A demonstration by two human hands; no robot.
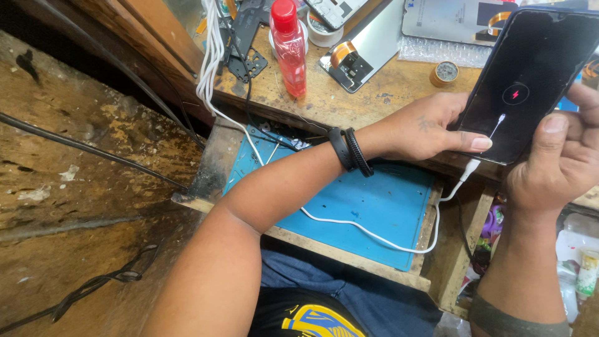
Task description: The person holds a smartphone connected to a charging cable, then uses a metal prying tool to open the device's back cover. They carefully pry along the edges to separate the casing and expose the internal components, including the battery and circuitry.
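Both hands hold a dark smartphone (530,81) whose black screen shows a small charging symbol. My left hand (430,128) grips its lower left edge, thumb lying along the bottom of the screen; two black bands circle that wrist. My right hand (561,156) clasps the phone's right side, thumb resting on the screen edge. A white charging cable (374,234) is plugged into the phone's bottom end and loops down across a blue work mat (374,200) in a pulled-out wooden tray.
A red-capped bottle of pink liquid (290,47) stands on the wooden bench (349,93), beside a phone screen part (368,50), a small tape roll (444,73) and a bundle of white cables (211,62). Black wires run over the rough surface at left. Small bottles sit at lower right.
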